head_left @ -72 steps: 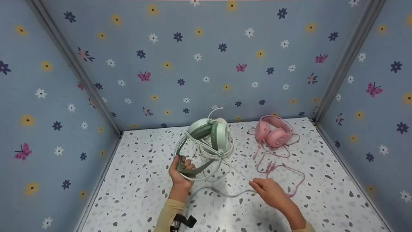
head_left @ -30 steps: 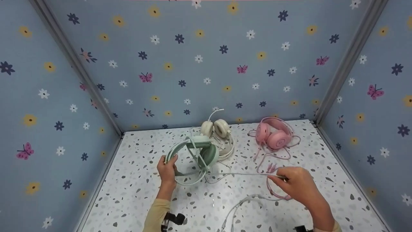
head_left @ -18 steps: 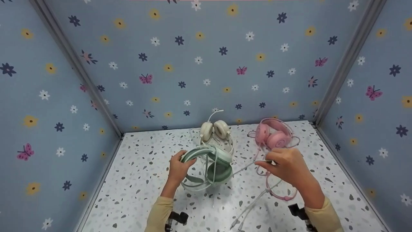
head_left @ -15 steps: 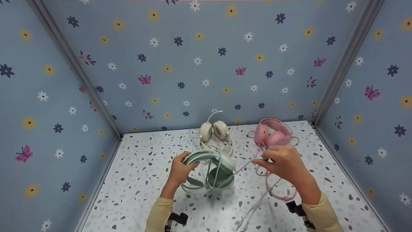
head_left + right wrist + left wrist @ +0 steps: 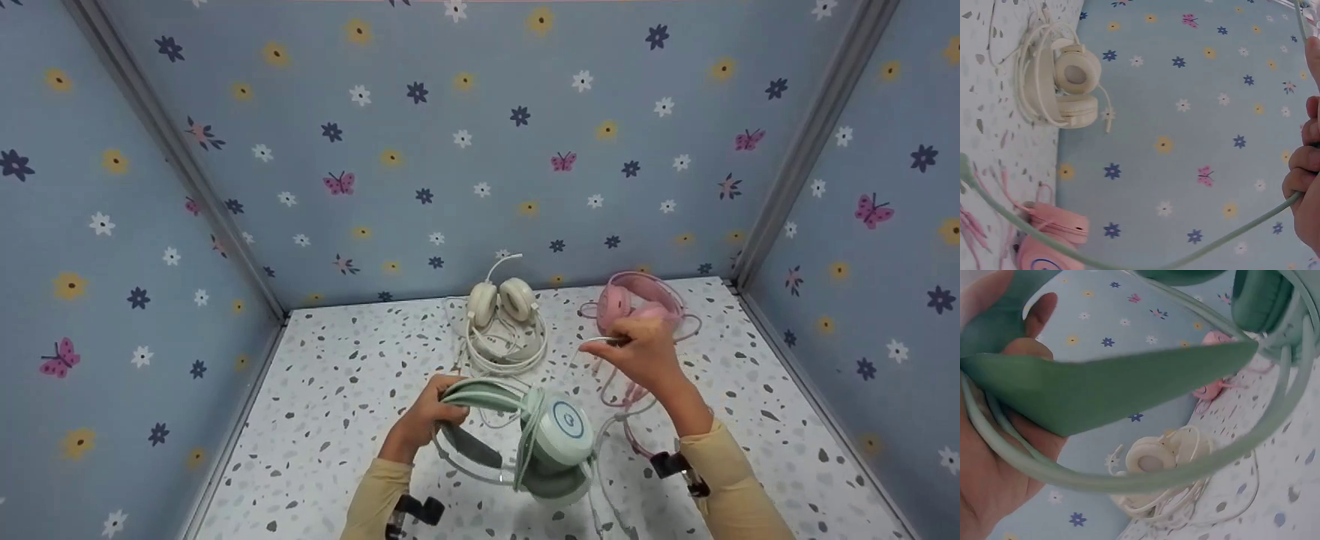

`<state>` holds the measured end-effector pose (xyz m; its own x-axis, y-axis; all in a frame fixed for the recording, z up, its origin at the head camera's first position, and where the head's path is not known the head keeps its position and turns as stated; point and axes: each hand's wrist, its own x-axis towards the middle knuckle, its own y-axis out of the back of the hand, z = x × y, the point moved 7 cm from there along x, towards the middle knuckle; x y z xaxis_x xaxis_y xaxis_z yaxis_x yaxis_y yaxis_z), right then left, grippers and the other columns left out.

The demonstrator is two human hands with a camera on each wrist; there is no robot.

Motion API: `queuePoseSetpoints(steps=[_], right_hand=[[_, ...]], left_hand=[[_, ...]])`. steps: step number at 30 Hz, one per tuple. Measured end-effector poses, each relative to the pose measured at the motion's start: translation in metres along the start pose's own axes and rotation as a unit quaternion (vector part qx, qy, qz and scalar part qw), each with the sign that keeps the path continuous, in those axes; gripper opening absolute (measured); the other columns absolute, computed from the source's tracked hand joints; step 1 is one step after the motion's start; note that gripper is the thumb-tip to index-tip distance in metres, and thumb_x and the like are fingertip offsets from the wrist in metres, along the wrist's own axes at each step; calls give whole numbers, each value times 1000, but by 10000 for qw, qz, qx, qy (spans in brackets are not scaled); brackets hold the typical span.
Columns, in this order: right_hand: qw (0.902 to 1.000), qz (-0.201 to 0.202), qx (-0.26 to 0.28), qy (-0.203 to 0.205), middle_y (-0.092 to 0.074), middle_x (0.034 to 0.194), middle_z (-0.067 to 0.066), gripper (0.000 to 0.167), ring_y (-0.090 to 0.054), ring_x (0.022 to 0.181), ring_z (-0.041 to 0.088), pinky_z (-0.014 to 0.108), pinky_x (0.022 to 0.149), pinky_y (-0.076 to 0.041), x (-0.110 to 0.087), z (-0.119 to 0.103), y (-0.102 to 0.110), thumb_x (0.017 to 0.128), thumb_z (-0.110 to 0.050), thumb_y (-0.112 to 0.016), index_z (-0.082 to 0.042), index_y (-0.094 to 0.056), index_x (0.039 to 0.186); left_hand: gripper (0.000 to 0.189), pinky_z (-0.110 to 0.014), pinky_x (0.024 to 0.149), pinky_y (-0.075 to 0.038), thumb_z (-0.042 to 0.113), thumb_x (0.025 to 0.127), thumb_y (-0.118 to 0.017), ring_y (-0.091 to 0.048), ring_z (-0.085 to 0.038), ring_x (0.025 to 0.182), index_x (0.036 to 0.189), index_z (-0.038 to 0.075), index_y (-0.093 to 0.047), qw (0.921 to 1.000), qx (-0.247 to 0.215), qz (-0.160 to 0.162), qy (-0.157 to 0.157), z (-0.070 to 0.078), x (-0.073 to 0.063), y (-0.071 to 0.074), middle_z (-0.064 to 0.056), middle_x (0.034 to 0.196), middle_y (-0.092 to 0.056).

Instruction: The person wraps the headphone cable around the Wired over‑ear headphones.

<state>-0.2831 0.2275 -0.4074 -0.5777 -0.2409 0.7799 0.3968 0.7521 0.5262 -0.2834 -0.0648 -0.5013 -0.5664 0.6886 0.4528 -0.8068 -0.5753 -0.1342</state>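
My left hand grips the headband of a pale green pair of headphones, raised off the table, with a logo on one ear cup facing up. Close by in the left wrist view is the headband's darker green inner strap, with fingers curled at its end. Strands of cord lie wrapped across the ear cups. My right hand pinches the headphones' thin green cable, which sags below it in the right wrist view. The cable's plug ends hang near the front of the table.
Cream headphones with a coiled cord stand at the back wall. Pink headphones stand to their right, partly behind my right hand, their pink cord spread forward. Flower-patterned walls enclose the speckled white table.
The green headphones have come from in front of the cream pair toward me and right, turning so the logo shows. My right hand, still pinching the cable, has lately moved farther back.
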Motion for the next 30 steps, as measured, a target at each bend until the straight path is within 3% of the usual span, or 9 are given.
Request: queuePoseSetpoints(steps=[3,7,11,15,19,24,27,30], right_hand=[[9888,-623,832,-1071,-42,58,-8,33,-40,50,9,24,49,-38,-17,28,-21,82,-26,-80,-15,-54,65],[9436,-1511,2053,-2115,-53,68,-1,20,-46,59,11,25,56,-42,-47,52,-53,97,-18,-61,-12,-64,78],[9005,-2116,2798,-2572,-48,65,5,29,-42,55,9,24,51,-38,-71,55,-71,103,-14,-49,1,-60,81],[8697,-2413,3133,-2954,-43,61,4,35,-37,50,7,22,48,-34,-80,39,-76,105,-15,-43,6,-59,84],[8671,-2612,3072,-2924,-40,59,0,35,-33,48,5,22,47,-32,-90,26,-89,106,-15,-41,4,-63,87],[8680,-2902,2961,-2733,-38,59,-5,34,-32,47,5,24,46,-31,-115,24,-109,107,-16,-39,-4,-62,86],[8643,-2946,2807,-2956,-38,58,-5,32,-32,47,6,24,46,-32,-125,21,-107,107,-21,-40,-8,-61,86],[8576,-2944,2724,-3220,-37,58,-4,33,-31,47,8,24,46,-32,-130,19,-101,107,-26,-40,-9,-60,86]], left_hand=[[8,-31,44,-16,13,94,-53,-17,-10,50,90,7,-57,9897,-1352,-311,-348,-1,2,-6,5,62,-24],[16,-26,47,-15,21,98,-50,-15,-7,50,98,6,-57,9623,-2619,-371,-638,-2,2,-12,5,64,-19],[27,-23,52,-20,25,98,-50,-17,-6,53,111,4,-58,9326,-3532,121,-733,-8,0,-11,5,66,-18],[26,-20,54,-25,27,98,-50,-21,-4,54,109,4,-56,9067,-4039,816,-903,-17,0,-6,6,66,-19],[26,-21,53,-27,30,99,-48,-21,-5,53,107,6,-54,8873,-4290,1265,-1128,-24,1,0,6,65,-18],[26,-21,51,-29,32,101,-43,-20,-7,54,102,7,-52,8725,-4246,2032,-1309,-31,-5,12,5,65,-19],[26,-22,51,-26,30,103,-39,-21,-7,54,99,7,-50,8652,-4178,2402,-1382,-32,-11,18,5,64,-21],[25,-24,53,-23,28,105,-37,-20,-8,54,98,8,-50,8642,-4086,2561,-1437,-30,-15,20,3,65,-22]])
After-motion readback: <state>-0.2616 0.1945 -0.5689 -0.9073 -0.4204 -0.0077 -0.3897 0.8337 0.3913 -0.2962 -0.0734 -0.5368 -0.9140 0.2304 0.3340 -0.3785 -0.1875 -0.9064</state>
